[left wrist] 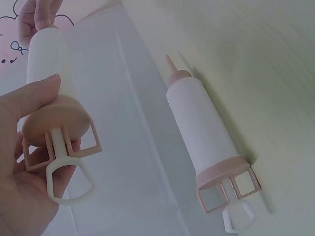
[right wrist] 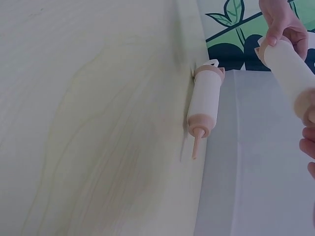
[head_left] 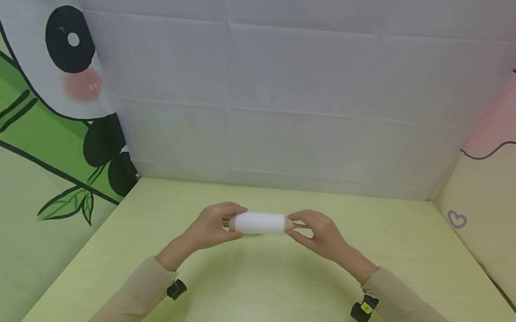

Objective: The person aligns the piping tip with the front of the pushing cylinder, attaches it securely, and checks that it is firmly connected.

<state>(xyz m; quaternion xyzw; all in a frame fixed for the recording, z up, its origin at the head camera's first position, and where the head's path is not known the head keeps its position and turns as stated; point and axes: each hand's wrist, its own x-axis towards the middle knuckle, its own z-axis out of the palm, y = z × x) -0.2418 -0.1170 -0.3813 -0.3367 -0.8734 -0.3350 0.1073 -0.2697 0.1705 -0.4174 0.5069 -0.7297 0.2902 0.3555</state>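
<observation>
A dessert-decorating syringe (head_left: pixel 260 222) with a white barrel and beige end caps is held level above the table between both hands. My left hand (head_left: pixel 211 227) grips its handle end, thumb along the barrel; beige finger loops and a white plunger ring (left wrist: pixel 71 182) show there. At the nozzle end, my right hand (head_left: pixel 320 234) pinches the beige collar between thumb and fingers. Another syringe (left wrist: pixel 204 123) of the same kind lies on the table, its nozzle pointing to the right-hand side. From the head view, the held one mostly hides it.
The pale yellow-green table (head_left: pixel 259 289) reaches back to a light grey cloth wall (head_left: pixel 289 84). Side panels carry printed cartoon pictures, a green one (head_left: pixel 11 205) at left and a pink and cream one (head_left: pixel 495 195) at right. Small black cameras sit at both wrists.
</observation>
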